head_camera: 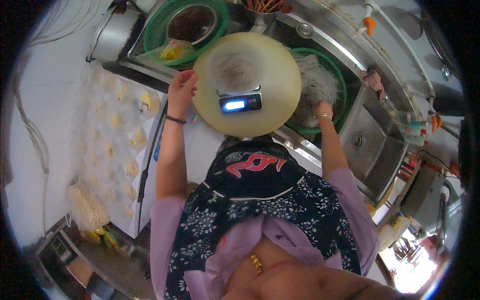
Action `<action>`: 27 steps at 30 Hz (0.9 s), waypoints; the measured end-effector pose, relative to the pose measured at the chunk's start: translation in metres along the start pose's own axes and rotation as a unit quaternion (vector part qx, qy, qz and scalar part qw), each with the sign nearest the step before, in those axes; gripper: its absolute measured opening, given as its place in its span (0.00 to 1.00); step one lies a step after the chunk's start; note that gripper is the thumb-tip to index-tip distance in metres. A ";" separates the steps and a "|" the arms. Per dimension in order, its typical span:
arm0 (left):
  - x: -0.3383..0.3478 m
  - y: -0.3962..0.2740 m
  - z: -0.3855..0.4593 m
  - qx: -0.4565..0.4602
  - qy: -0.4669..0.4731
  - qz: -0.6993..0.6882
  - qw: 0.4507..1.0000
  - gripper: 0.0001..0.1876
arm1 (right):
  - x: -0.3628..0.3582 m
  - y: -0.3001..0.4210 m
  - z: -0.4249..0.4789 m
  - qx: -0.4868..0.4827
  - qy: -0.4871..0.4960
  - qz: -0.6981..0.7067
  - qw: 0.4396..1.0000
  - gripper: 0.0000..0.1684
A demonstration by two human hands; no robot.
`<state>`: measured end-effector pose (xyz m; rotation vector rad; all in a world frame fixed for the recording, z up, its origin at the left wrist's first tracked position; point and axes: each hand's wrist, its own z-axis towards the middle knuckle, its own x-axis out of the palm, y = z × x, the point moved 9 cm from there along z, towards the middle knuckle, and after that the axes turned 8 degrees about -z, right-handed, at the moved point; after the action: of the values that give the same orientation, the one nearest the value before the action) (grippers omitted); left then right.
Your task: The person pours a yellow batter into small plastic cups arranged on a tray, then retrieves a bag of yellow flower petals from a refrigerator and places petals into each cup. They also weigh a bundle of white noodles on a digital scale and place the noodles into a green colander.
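Observation:
My right hand [323, 109] reaches into a green plastic basket [343, 101] heaped with pale, thin noodle-like strands [313, 80]; its fingertips are hidden among them. My left hand [183, 83] is raised at the left rim of a round yellowish board [279, 108], fingers loosely bent, with nothing clearly seen in them. On the board stands a small digital scale [240, 104] with a lit display. A clear bowl or bag [237, 69] holding a small heap of similar strands rests on the scale.
Behind my left hand, another green basket [148, 35] holds a metal bowl of dark contents [193, 24] and a plastic bag [172, 50]. A steel sink [360, 140] lies at right. Many filled clear bags [112, 120] cover the left side. A metal pot [116, 39] stands at upper left.

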<state>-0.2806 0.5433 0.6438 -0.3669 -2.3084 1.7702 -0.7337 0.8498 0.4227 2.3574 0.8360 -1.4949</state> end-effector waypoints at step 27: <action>0.034 0.003 0.040 0.165 -0.054 0.040 0.984 0.17 | -0.314 0.216 -0.190 -0.448 -0.218 0.391 0.774 0.10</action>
<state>-0.3247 0.5183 0.6316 -0.3171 -2.0368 2.2171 -0.5661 0.6572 0.7637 1.2675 0.2449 -0.8833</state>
